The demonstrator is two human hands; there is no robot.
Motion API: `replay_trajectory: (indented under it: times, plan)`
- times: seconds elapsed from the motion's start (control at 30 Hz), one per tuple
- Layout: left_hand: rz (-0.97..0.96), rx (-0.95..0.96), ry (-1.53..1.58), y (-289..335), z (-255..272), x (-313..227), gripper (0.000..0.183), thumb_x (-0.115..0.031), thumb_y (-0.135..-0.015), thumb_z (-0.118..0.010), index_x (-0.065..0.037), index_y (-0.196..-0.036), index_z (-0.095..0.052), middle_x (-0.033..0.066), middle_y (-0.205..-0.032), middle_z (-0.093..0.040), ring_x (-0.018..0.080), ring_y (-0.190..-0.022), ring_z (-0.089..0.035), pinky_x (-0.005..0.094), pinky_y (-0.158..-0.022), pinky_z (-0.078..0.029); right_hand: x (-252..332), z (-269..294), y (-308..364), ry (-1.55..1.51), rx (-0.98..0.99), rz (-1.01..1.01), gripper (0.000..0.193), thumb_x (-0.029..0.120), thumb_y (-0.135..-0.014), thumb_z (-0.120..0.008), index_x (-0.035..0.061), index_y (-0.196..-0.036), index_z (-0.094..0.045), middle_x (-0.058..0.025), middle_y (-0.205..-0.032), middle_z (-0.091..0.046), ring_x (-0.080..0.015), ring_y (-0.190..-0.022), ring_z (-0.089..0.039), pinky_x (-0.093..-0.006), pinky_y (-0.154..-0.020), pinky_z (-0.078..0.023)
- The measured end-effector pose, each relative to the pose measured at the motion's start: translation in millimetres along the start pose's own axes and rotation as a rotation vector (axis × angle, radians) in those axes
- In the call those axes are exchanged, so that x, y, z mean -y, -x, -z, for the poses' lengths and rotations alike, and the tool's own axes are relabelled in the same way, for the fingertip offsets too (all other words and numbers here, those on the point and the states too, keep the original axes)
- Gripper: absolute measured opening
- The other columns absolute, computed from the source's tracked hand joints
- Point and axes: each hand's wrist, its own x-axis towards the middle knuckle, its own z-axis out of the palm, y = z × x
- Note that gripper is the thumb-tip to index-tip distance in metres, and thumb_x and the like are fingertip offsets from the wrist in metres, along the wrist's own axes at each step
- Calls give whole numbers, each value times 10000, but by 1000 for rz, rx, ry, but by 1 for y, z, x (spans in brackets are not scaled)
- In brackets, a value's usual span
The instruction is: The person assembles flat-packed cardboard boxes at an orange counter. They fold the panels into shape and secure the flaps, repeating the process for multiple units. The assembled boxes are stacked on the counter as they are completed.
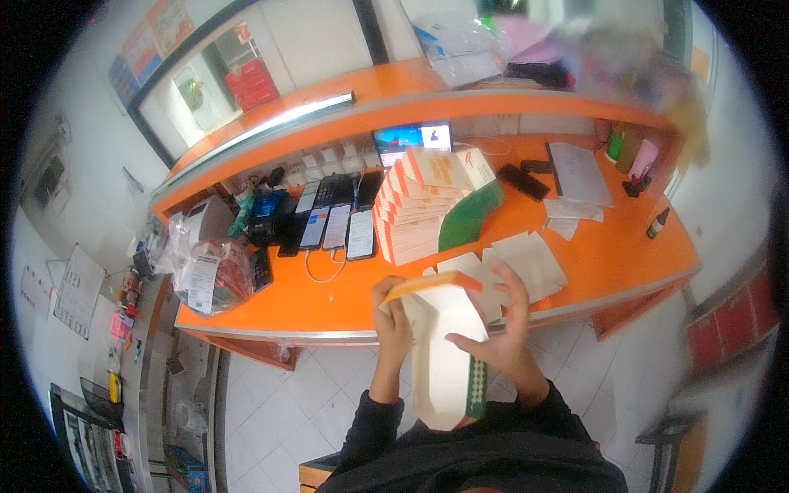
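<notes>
A partly folded paper food box (444,353), white inside with an orange flap and a green patterned side, is in front of me at the orange desk's near edge. My left hand (392,324) is closed on its upper left wall. At the box's right edge, my right hand (505,329) has its fingers spread upward and apart, while its thumb reaches over the inside. Just beyond lie pale cardboard pieces (530,267) on the desk. Behind them sits a fanned stack of flat box blanks (436,201), printed orange, cream and green.
Several phones (335,226), some with cables, lie left of the stack. A plastic bag with a label (215,279) rests at the desk's left end. A screen (412,141) stands behind. Papers (579,174) and a small dark bottle (658,223) are on the right.
</notes>
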Motion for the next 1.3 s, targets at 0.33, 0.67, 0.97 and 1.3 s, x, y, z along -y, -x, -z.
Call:
replay_trajectory:
  times: [0.33, 0.67, 0.97, 1.3]
  plan:
    - [171, 255, -117, 26, -2, -28, 353, -98, -751, -509, 18, -1038, -337, 104, -981, -424, 162, -907, -422, 284, -773, -354, -25, -20, 13, 362, 149, -210, 462, -88, -647, -417, 1, -1094, -345, -139, -1029, -465, -274, -935, -467, -338, -787, -370]
    - [92, -126, 160, 19, 3, -39, 95, -24, -744, -511, 30, -823, -514, 66, -813, -533, 103, -750, -496, 211, -686, -385, -13, -38, 21, 72, 112, -1, 277, -34, -559, -596, -1, -828, -541, -107, -888, -560, -235, -824, -536, -298, -719, -410]
    - [87, -45, 78, 39, -11, -40, 119, -50, -746, -512, 55, -798, -532, 72, -771, -520, 111, -715, -452, 199, -640, -336, -14, -43, 18, 41, 75, -97, 201, -49, -617, -539, -16, -813, -510, -115, -908, -504, -228, -804, -502, -279, -692, -401]
    - [243, 8, 338, 40, -6, -30, 138, -98, -733, -555, 35, -770, -543, 10, -726, -513, 68, -651, -434, 181, -601, -339, -9, -45, 25, -148, 60, -215, 192, 46, -636, -563, 37, -828, -556, -107, -983, -479, -238, -898, -462, -318, -723, -377]
